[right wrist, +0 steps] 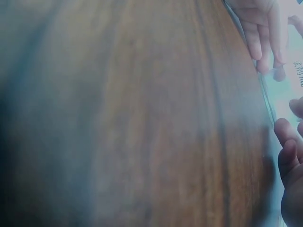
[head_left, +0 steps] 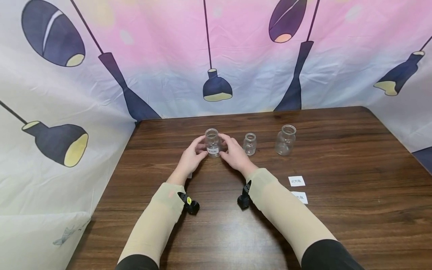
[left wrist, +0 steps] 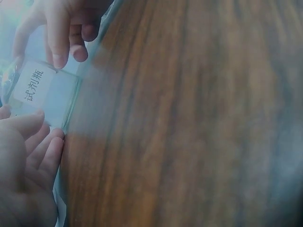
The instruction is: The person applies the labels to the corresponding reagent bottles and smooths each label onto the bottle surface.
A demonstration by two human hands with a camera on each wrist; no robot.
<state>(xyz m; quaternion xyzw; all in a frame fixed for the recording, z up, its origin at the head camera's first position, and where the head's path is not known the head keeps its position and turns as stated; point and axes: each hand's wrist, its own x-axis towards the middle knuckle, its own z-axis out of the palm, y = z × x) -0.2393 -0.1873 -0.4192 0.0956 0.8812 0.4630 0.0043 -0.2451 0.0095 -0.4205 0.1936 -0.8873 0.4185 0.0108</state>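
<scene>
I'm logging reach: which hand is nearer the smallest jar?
Right hand, just left of the smallest jar; the left hand is farther, across the labelled jar.

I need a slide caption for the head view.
Left hand and right hand around a labelled jar, beside a smaller jar and a wider jar.

The jar [head_left: 212,141] is clear, its label [left wrist: 33,85] white, the table [head_left: 216,232] streaked brown.

A brown wood-grained table [head_left: 354,150] is bordered on 3 sides by hanging cloth [head_left: 162,75]. Pink, pale blue and white are blended across the cloth, where dark blue lamps [head_left: 216,87] with yellow openings are printed. Soft light [head_left: 246,236] is reflected by the table.
</scene>
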